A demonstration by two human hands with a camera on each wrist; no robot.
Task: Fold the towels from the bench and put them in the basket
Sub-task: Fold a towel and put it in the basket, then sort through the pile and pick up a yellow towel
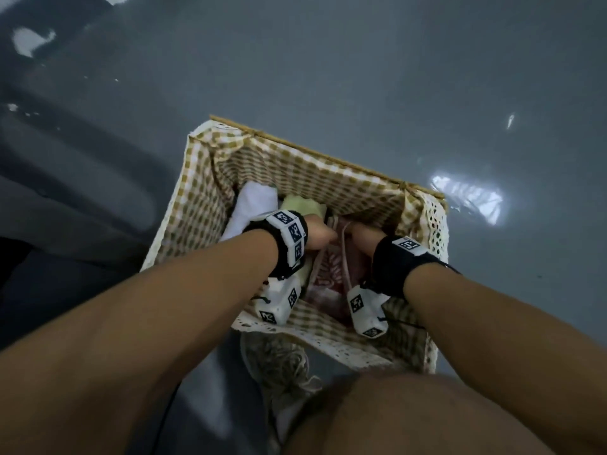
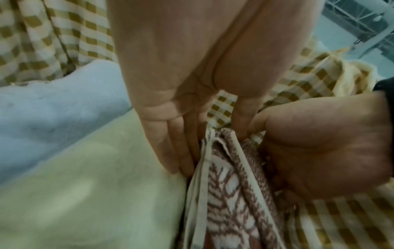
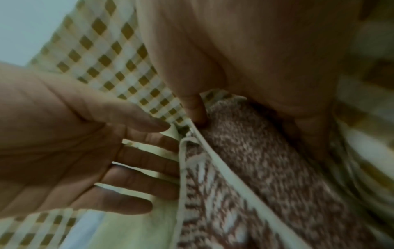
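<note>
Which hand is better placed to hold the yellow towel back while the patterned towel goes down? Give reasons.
Left, probably: the left hand has straight fingers wedged between the yellow towel and the patterned towel, while the right hand grips that towel's far side.

From my feed, both hands' fingertips [image 2: 185, 168] vanish between the patterned towel [image 2: 226, 193] and its neighbours, the right wrist view is blurred, and my wristbands [image 1: 292, 239] cover the basket [image 1: 295, 159] floor.
</note>
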